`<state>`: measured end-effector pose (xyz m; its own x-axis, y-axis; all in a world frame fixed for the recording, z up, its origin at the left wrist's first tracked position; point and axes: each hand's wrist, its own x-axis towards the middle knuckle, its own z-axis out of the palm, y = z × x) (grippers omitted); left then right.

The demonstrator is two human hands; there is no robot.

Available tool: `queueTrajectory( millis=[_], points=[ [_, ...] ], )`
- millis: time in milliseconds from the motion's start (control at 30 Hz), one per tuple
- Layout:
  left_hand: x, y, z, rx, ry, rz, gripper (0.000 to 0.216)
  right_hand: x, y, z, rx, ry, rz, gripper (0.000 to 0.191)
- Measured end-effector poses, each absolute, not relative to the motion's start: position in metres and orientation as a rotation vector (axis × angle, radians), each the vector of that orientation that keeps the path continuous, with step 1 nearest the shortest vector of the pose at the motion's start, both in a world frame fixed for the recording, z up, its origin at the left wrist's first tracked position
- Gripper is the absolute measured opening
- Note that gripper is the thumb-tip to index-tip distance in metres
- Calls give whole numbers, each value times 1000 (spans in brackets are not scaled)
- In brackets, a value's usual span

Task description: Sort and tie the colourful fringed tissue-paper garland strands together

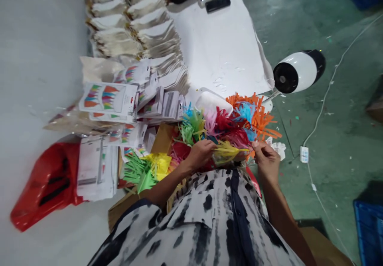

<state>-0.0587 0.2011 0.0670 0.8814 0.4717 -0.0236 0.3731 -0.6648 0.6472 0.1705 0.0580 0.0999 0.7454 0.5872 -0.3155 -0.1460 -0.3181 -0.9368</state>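
A yellow paper tassel (229, 151) stretches sideways between my two hands, just in front of my body. My left hand (202, 154) pinches its left end, and my right hand (266, 158) grips the strands at the right end. Behind it lie more fringed tassels: a red one (223, 118), a pink one (210, 121), a blue one (245, 111) and a large orange one (263, 118). Green fringe (136, 169) and yellow paper (161, 166) sit left of my left forearm.
Flat printed packs (109, 100) are heaped at the left, beside a red plastic bag (50, 182). Stacked white sheets (113, 38) line the back left. A black phone (218, 3) rests on the white surface (215, 46). A white and black fan-like device (299, 71) and a cable with a white box (304, 154) are at the right.
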Motion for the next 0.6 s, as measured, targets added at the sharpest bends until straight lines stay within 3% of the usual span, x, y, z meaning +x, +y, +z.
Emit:
queueTrajectory(
  millis=[200,600],
  points=[
    [-106,239,67,2573,632,-7,21,166,65,100,-1664,-345,811,32],
    [-113,238,65,2735,694,-144,14,170,55,95,-1688,-361,738,35]
  ],
)
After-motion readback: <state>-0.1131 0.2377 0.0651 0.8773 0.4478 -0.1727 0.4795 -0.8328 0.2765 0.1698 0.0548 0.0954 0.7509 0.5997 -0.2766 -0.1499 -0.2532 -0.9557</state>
